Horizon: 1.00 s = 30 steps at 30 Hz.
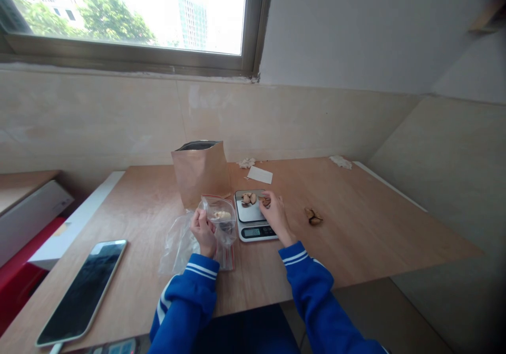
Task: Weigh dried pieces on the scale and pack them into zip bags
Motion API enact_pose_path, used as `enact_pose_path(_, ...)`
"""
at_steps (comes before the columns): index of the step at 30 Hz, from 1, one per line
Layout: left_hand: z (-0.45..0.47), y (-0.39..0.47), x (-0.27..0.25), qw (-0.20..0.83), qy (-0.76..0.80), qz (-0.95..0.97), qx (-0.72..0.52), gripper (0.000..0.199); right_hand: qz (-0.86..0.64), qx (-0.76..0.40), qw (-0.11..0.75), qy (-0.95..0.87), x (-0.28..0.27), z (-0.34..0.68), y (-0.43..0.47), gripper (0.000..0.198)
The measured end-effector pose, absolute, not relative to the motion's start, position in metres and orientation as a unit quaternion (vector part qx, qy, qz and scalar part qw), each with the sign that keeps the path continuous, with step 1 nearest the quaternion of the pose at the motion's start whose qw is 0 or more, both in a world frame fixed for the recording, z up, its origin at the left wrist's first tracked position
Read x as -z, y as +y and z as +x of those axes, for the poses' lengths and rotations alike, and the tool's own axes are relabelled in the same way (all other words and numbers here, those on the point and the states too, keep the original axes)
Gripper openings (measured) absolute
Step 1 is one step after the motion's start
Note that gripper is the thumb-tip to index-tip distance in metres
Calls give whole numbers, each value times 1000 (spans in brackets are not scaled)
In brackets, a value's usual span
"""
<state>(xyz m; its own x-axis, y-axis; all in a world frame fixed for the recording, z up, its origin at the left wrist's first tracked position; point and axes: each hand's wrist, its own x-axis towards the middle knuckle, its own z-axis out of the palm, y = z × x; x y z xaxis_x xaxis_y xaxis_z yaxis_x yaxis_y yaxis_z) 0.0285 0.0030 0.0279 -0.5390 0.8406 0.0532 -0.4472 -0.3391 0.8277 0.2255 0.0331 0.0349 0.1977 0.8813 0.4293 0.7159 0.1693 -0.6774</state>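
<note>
My left hand (204, 230) is closed on the edge of a clear zip bag (226, 225), its mouth spread apart. A few pale pieces (221, 215) lie inside it. Over the right side of a small kitchen scale (250, 215), my right hand (273, 213) pinches a brown dried piece (265, 202); whether it still rests on the plate I cannot tell. Several tan, dried-looking pieces (249, 198) sit on the plate beside my fingers. The scale's display is lit, but its digits are too small to read. More clear plastic bags (176, 241) lie beneath and left of my left hand.
Behind the zip bag stands an open brown paper pouch (200, 175). Dark brown pieces (313, 216) lie right of the scale. A white card (260, 175) and crumpled tissue (247, 163) are at the back. A large phone (85, 291) with a cable lies front left.
</note>
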Motion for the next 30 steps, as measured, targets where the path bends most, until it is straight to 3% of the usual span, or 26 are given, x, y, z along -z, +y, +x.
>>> enact_pose_path(5,31,1,-26,422,399,263,-771,43,-519,-297,548,-585,-72,191,22,27)
enact_pose_path(9,30,0,-22,396,402,318,-762,43,-435,-458,450,-631,-94,165,13,23)
enact_pose_path(12,29,-1,-18,371,406,356,-755,44,-428,-511,342,-663,-98,161,10,18)
enact_pose_path(15,27,-1,-14,348,408,381,-753,44,-443,-475,271,-711,-99,163,8,18)
enact_pose_path(20,28,-1,-10,340,401,397,-752,45,-428,-349,209,-807,-109,159,-4,42)
enact_pose_path(27,29,-1,-16,398,396,319,-764,42,-491,-151,392,-764,-101,167,14,35)
enact_pose_path(30,29,-1,-19,415,385,300,-768,42,-542,-95,398,-735,-69,186,40,29)
